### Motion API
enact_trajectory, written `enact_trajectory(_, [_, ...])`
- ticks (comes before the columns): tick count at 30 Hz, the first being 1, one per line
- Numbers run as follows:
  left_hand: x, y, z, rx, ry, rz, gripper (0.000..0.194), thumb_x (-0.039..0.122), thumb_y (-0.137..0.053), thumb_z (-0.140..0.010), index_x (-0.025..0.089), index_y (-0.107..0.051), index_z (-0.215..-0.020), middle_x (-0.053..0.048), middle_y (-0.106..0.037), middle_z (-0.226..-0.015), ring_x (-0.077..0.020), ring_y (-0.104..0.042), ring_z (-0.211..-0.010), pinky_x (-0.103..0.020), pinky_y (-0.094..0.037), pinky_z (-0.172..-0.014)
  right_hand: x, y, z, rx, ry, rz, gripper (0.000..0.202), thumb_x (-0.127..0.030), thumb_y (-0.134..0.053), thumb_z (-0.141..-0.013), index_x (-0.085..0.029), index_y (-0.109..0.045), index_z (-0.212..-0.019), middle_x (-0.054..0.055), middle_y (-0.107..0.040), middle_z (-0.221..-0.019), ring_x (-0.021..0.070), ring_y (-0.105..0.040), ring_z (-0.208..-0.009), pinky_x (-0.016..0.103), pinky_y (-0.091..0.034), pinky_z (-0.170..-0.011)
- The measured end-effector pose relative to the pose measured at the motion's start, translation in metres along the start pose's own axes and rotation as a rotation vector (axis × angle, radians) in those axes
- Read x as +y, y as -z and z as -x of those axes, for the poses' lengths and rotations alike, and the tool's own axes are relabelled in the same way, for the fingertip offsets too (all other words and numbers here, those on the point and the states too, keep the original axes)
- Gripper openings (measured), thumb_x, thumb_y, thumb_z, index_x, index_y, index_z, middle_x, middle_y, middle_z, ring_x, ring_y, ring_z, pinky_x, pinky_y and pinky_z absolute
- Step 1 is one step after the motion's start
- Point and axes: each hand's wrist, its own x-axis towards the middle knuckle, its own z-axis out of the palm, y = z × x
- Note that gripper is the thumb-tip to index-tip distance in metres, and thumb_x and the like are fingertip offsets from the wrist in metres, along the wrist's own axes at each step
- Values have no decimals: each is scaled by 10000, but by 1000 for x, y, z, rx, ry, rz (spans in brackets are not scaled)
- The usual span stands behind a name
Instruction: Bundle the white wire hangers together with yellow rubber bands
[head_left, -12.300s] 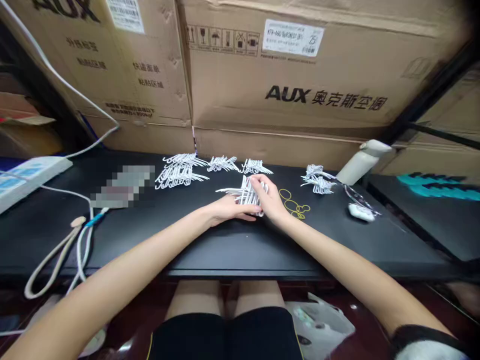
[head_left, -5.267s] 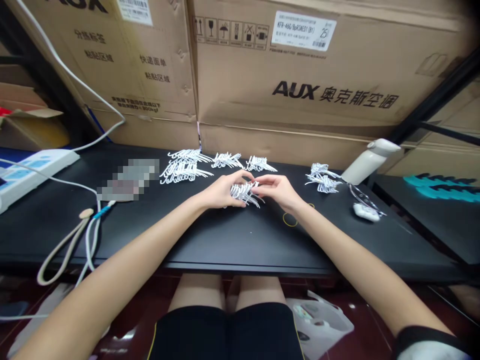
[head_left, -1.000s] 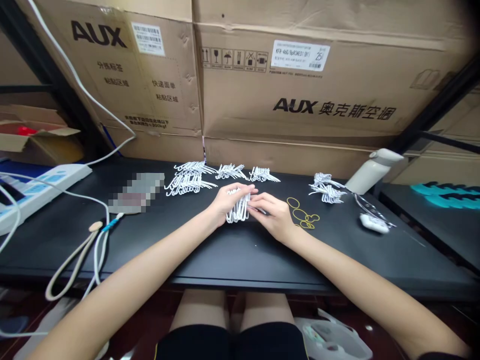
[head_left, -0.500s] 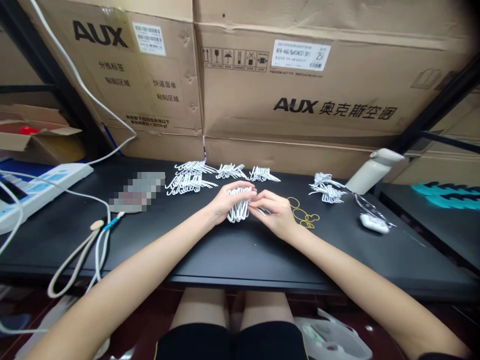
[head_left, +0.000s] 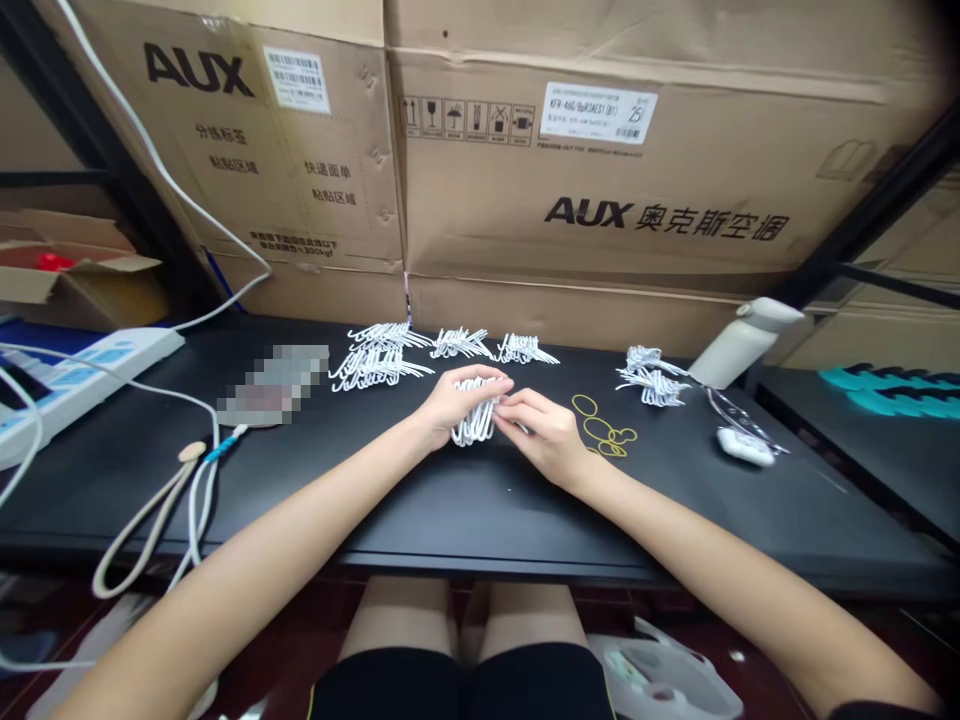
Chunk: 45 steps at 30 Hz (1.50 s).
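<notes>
The bundle of white hooks [head_left: 472, 425] is a tight row of thin, glossy, bent rods packed side by side. Their rounded bends face down toward the bottom of the frame, and their upper parts are partly hidden by a hand. It is at the centre of the frame, in front of the far row of piles; whether it touches the worktop [head_left: 465, 520] cannot be told.

Both forearms reach in from the lower corners and meet at the centre. The left hand [head_left: 448, 403] curls round from the left, its fingers closed on the bundle, with one digit stretched along the top. The right hand [head_left: 551, 435] comes from the right with bent fingers drawn nearly together in a pinch. A short pale end shows among them, too small to tell whether they grip it.

The bundle sits inside the left hand's curve, its bends showing below the digit on top. The right fingertips are at its right edge.

Yellow rubber bands [head_left: 611, 436] lie just right of the right hand. Similar white hooks [head_left: 380, 367] lie in piles left of centre, with another pile [head_left: 654, 388] near the leaning bottle [head_left: 739, 345] at right. Cardboard boxes [head_left: 600, 180] fill the top of the frame.
</notes>
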Motion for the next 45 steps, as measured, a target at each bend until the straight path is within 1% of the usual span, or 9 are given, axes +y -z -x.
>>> enact_trajectory(6, [0,0,0,8,13,20,284,306,-794,-611,140,-686,-815,-25,-681,-790,-125,-605,-684,-249,-472,-668,-1,0,0,-13,-28,-21,115,-134,-540,-861,-190,-640,-870,59,-626,-810,136,-602,-721,254,-525,-654])
enact_trajectory(10, [2,-1,-2,-35,88,161,280,305,-768,-659,139,-672,-862,-54,-698,-880,-146,-643,-749,-247,-500,-688,0,1,-3,42,-86,-68,92,-152,-577,-839,-189,-662,-837,60,-639,-786,145,-615,-698,271,-521,-631])
enact_trajectory(19, [11,0,-4,-80,184,325,443,534,-596,-777,180,-621,-1041,-76,-699,-953,-196,-665,-774,-302,-520,-685,-4,8,-11,182,-259,-183,64,-147,-649,-780,-188,-698,-778,55,-661,-755,165,-637,-696,309,-523,-636])
enact_trajectory(22, [13,1,-2,-178,187,332,505,606,-512,-800,166,-647,-1008,-77,-701,-921,-196,-657,-796,-315,-510,-754,-3,11,-11,266,-323,-186,68,-150,-665,-765,-204,-702,-783,41,-662,-764,165,-635,-690,322,-530,-647])
enact_trajectory(25, [13,-1,1,-278,206,275,441,542,-548,-813,151,-673,-974,-79,-706,-949,-191,-657,-838,-331,-488,-849,2,14,-12,305,-330,-153,66,-155,-677,-753,-211,-702,-776,36,-663,-765,170,-633,-706,326,-528,-658])
enact_trajectory(29, [10,-2,2,-295,203,186,334,426,-613,-811,143,-687,-972,-99,-709,-975,-206,-666,-851,-368,-483,-871,8,16,-12,259,-338,-165,53,-169,-673,-759,-208,-700,-782,36,-661,-774,170,-632,-726,325,-524,-674])
enact_trajectory(34, [6,-1,0,-241,155,147,243,311,-652,-798,108,-696,-924,-102,-714,-931,-164,-655,-812,-317,-470,-896,13,18,-12,153,-370,-202,15,-192,-666,-765,-192,-673,-779,41,-644,-802,165,-626,-744,321,-514,-696])
enact_trajectory(40, [4,1,1,-241,141,119,283,280,-702,-751,137,-653,-990,-90,-708,-914,-189,-662,-792,-361,-525,-797,13,21,-13,110,-359,-199,71,-206,-673,-745,-182,-615,-711,39,-621,-818,157,-616,-742,303,-514,-681])
enact_trajectory(45, [0,3,-1,-199,130,103,288,249,-746,-700,134,-655,-947,-63,-691,-833,-164,-639,-733,-334,-525,-748,10,20,-13,79,-382,-150,100,-235,-673,-740,-187,-624,-813,36,-654,-816,172,-636,-761,313,-534,-708])
